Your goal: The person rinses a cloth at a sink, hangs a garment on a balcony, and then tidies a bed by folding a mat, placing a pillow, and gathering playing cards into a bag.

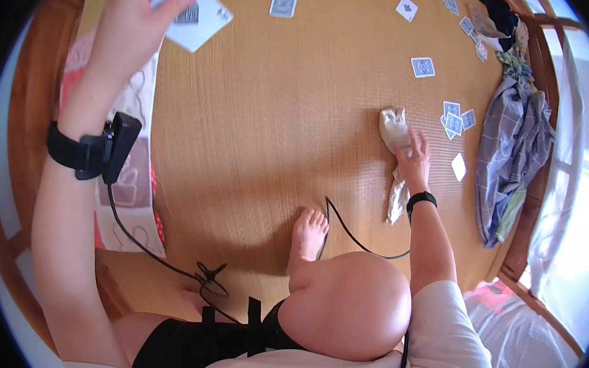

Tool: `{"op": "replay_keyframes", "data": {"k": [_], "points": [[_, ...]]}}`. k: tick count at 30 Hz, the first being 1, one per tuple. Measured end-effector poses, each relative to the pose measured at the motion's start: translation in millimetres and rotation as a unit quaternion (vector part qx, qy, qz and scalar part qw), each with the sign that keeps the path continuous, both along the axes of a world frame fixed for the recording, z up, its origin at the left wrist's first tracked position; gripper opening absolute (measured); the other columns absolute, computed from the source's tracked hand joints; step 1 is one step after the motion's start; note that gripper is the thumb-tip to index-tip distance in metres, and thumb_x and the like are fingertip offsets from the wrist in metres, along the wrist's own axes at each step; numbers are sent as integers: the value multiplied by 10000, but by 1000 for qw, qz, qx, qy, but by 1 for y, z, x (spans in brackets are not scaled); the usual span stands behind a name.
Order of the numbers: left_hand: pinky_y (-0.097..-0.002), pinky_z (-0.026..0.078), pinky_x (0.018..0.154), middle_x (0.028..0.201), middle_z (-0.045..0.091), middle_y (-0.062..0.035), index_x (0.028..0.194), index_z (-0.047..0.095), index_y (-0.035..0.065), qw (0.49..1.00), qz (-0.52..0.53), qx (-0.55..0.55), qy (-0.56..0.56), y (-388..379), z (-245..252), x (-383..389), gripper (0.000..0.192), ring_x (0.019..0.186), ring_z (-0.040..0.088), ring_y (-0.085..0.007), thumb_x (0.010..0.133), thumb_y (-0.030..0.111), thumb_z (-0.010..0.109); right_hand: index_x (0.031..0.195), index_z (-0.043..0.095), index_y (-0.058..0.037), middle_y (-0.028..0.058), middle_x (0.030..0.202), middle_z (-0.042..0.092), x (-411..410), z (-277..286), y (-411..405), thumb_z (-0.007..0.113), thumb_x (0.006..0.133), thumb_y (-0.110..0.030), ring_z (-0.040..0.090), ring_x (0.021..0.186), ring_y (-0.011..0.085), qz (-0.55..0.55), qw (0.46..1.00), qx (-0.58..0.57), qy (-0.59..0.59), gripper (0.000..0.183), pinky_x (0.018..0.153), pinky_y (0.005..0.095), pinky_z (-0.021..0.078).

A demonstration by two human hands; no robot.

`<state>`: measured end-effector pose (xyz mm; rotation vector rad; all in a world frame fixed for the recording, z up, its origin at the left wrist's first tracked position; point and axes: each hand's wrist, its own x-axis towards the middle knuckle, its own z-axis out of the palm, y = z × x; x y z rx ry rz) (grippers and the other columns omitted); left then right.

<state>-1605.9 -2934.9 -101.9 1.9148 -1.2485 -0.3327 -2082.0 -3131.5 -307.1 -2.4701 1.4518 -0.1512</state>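
Observation:
At the upper left, my left hand (125, 30) pinches a white playing card (198, 28) between thumb and fingers, its printed face partly covered by my thumb. My right hand (414, 160) rests on an off-white cloth piece (393, 127), possibly a sock, lying on the tan surface (257, 129). Part of the cloth is beneath my fingers, so whether they grip it is unclear. Just past that hand lies an overlapping group of blue-backed playing cards (453, 123). A single white card (458, 167) lies to its right.
More cards are scattered ahead: a face-down card (283, 3), a face-up card (407, 8) and another face-down one (423, 67). Crumpled grey checked fabric (510, 149) lines the right edge. A black cable (139, 242) runs from my left wrist device. A patterned cloth (124, 170) lies left.

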Motion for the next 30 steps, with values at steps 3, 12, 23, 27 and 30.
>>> {"op": "replay_keyframes", "data": {"k": [3,12,23,27,30], "points": [[-154,383,559,805,609,46,973,564,78,999,7,-19,45,-63,45,-1,157,708,533,1,868,191,593,1277,439,-269,85,1091,502,-4,-6,-9,527,813,-345,448,1076,293,16,992,11,122,478,878,468,373],[-199,395,450,758,620,0,938,586,76,988,141,31,51,-206,102,-1,99,607,559,-54,853,125,583,1240,443,-144,136,951,515,-44,-23,-7,581,791,-297,494,887,331,-102,993,-54,19,494,750,456,394],[-179,392,441,786,619,3,970,562,82,988,147,48,13,-257,218,-56,117,623,574,-47,869,142,558,1213,489,-160,157,1065,529,-56,-31,-13,609,758,-304,500,946,326,-119,991,-5,-63,492,784,459,384],[-181,394,445,787,619,4,971,561,83,997,50,56,23,-287,211,-63,114,642,587,-55,872,139,554,1212,482,-158,155,1047,529,-58,-34,-11,622,742,-298,503,929,325,-126,990,-15,-65,509,778,452,386],[-187,407,453,797,617,1,968,570,78,997,8,57,50,-312,176,-57,112,649,586,-57,864,120,561,1223,468,-162,147,1026,528,-57,-35,-11,633,734,-292,498,916,322,-123,990,-25,-60,532,779,441,386]]}}
